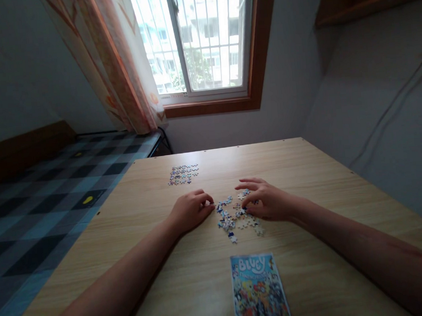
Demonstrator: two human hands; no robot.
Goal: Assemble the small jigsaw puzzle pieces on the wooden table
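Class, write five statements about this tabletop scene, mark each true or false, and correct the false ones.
1. The printed picture lies nearer the person than the loose puzzle pieces. True.
2. It is being held up in the air. False: it lies on the table.
3. A second group of pieces lies beyond the left hand. True.
4. Daylight is completely shut out. False: the window is bright, with the curtain at its left.
5. The right hand is at the loose puzzle pieces. True.
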